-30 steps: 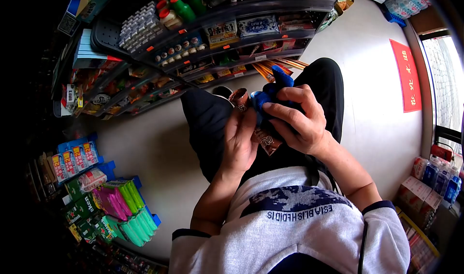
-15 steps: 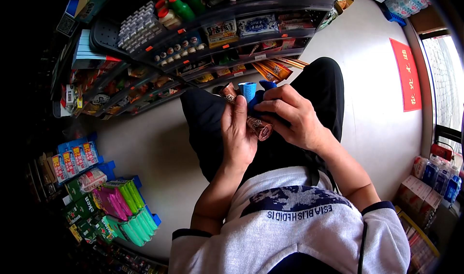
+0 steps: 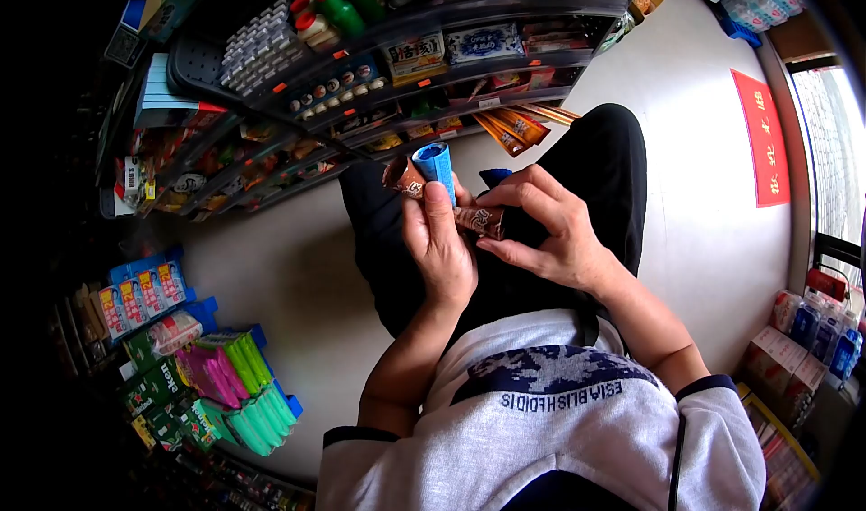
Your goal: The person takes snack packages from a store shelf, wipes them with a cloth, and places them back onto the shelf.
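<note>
Above my lap, my left hand is closed around a small blue tube, its open end tipped up. Beside it, a brown tube with white lettering leans out to the left, also in the left hand's grip. A second brown tube lies crosswise between the hands. My right hand pinches its right end between thumb and fingers; its left end meets the left hand. Behind the right fingertips shows a dark blue piece, mostly hidden, so its kind is unclear.
Ahead stand curved shelves of packaged snacks and bottles. Orange packets jut from the lowest shelf. Colourful packs are stacked on the floor at left. Blue bottles and boxes stand at right, below a window and near a red floor mat.
The blue tube has moved left and up into my left hand, beside the first brown tube. The right fingers have left the dark blue piece and closed on the other brown tube, now turned more level.
</note>
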`<state>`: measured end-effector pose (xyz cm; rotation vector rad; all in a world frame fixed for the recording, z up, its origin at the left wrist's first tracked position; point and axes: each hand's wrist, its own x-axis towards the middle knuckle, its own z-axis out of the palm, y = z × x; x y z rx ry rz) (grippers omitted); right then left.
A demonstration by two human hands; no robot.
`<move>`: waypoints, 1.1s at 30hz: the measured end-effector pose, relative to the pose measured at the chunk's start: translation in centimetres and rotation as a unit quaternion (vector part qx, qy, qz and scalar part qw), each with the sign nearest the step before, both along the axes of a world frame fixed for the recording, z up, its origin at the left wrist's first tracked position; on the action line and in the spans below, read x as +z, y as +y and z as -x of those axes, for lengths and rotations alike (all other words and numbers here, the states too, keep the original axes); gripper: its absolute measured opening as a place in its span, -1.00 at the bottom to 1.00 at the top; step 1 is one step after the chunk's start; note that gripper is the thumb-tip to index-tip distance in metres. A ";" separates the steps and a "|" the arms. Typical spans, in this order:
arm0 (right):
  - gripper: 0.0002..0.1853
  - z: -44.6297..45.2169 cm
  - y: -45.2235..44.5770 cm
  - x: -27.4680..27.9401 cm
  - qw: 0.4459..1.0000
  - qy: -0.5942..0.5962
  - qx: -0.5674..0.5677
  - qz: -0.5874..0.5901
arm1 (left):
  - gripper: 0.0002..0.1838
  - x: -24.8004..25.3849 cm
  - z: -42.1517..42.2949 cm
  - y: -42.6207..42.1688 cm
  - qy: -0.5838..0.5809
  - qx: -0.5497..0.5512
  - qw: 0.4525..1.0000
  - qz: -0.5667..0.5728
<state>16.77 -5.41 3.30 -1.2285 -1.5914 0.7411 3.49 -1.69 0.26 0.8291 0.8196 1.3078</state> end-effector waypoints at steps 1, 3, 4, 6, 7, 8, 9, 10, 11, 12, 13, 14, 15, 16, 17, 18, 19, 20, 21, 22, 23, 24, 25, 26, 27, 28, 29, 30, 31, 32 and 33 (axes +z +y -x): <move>-0.60 -0.3 0.1 0.1 1.000 0.000 0.000 0.000 | -0.77 0.2 0.1 0.1 0.000 0.000 1.000 0.000; -0.66 -1.2 0.2 0.3 0.998 0.031 0.015 0.045 | -0.75 0.6 0.5 0.5 -0.014 -0.050 0.999 -0.014; -0.66 -1.7 0.3 0.5 0.998 0.043 0.023 0.049 | -0.60 0.4 1.2 0.7 -0.022 -0.063 0.998 -0.009; -0.67 -2.6 0.3 0.5 0.994 0.077 0.030 0.067 | -0.63 0.6 1.9 1.1 -0.039 -0.088 0.995 -0.014; -0.68 -2.9 0.3 0.5 0.992 0.097 0.032 0.071 | -0.64 0.8 2.2 1.2 -0.045 -0.102 0.994 -0.011; -0.70 -3.1 0.3 0.7 0.986 0.131 0.031 0.095 | -0.63 1.0 2.3 1.1 -0.033 -0.093 0.995 0.007; -0.68 -3.4 0.2 0.7 0.980 0.158 0.031 0.116 | -0.63 1.0 2.4 1.1 -0.032 -0.093 0.995 0.007; -0.67 -3.2 0.2 0.5 0.976 0.191 0.010 0.107 | -0.62 0.8 2.6 1.0 -0.056 -0.121 0.991 0.013; -0.66 -3.0 0.2 0.3 0.970 0.223 -0.011 0.098 | -0.61 0.8 2.7 0.9 -0.078 -0.148 0.986 0.020; -0.65 -3.0 0.1 0.6 0.969 0.216 -0.019 0.120 | -0.58 1.0 2.6 0.7 -0.109 -0.168 0.979 0.036; -0.65 -2.7 0.1 0.4 0.969 0.216 -0.019 0.120 | -0.55 1.5 2.3 0.4 -0.125 -0.165 0.976 0.067; -0.65 -2.2 0.1 0.1 0.980 0.180 -0.038 0.077 | -0.63 1.6 2.0 0.3 -0.149 -0.174 0.972 0.060; -0.66 -1.8 0.1 -0.2 0.987 0.144 -0.057 0.035 | -0.71 1.6 1.8 0.2 -0.172 -0.182 0.967 0.054; -0.65 -1.4 0.1 -0.3 0.990 0.124 -0.059 0.019 | -0.71 1.5 1.6 0.4 -0.184 -0.181 0.965 0.046; -0.64 -1.1 0.1 -0.2 0.994 0.093 -0.057 -0.004 | -0.72 1.7 1.4 0.3 -0.156 -0.159 0.973 0.057; -0.63 -0.9 0.0 -0.3 0.995 0.075 -0.066 -0.022 | -0.73 1.4 1.5 0.3 -0.149 -0.150 0.975 0.071; -0.63 -0.6 -0.1 -0.4 0.995 0.058 -0.073 -0.040 | -0.73 1.2 1.5 0.4 -0.142 -0.140 0.976 0.084; -0.63 -0.4 -0.1 -0.5 0.995 0.058 -0.072 -0.041 | -0.73 1.2 1.6 0.4 -0.141 -0.139 0.977 0.083; -0.62 -0.3 -0.1 -0.6 0.994 0.049 -0.085 -0.050 | -0.77 1.2 1.6 0.4 -0.136 -0.145 0.978 0.067; -0.62 -0.3 -0.1 -0.6 0.993 0.039 -0.098 -0.059 | -0.79 1.2 1.6 0.4 -0.131 -0.153 0.978 0.051; -0.62 -0.3 -0.2 -0.7 0.993 0.039 -0.100 -0.059 | -0.79 1.2 1.6 0.2 -0.131 -0.154 0.978 0.052; -0.62 -0.2 -0.3 -0.8 0.990 0.061 -0.121 -0.048 | -0.82 1.0 1.6 0.1 -0.091 -0.138 0.985 0.055; -0.61 -0.1 -0.3 -0.8 0.986 0.084 -0.141 -0.038 | -0.83 0.7 1.6 0.0 -0.050 -0.121 0.990 0.058; -0.61 0.0 -0.2 -0.8 0.984 0.077 -0.154 -0.037 | -0.86 0.2 1.8 0.0 -0.044 -0.123 0.990 0.046; -0.61 0.0 -0.2 -0.8 0.984 0.077 -0.154 -0.037 | -0.86 0.2 2.0 0.1 -0.027 -0.160 0.986 0.031; -0.61 0.0 -0.2 -0.8 0.986 0.063 -0.146 -0.045 | -0.80 0.1 1.8 0.3 -0.001 -0.162 0.987 -0.006; -0.61 0.1 -0.2 -0.8 0.988 0.049 -0.138 -0.053 | -0.72 0.0 1.5 0.5 0.024 -0.164 0.985 -0.043; -0.61 0.3 -0.1 -0.9 0.989 0.039 -0.132 -0.060 | -0.52 1.0 1.3 0.2 0.018 -0.174 0.985 -0.007; -0.60 0.4 -0.2 -0.8 0.989 0.041 -0.129 -0.055 | -0.32 1.1 1.4 0.1 0.018 -0.192 0.981 0.007; -0.60 0.6 -0.2 -0.9 0.990 0.043 -0.128 -0.052 | -0.28 0.7 1.3 0.3 0.021 -0.178 0.983 -0.027; -0.60 0.8 -0.2 -1.0 0.990 0.046 -0.127 -0.048 | -0.23 0.3 1.2 0.4 0.023 -0.164 0.984 -0.060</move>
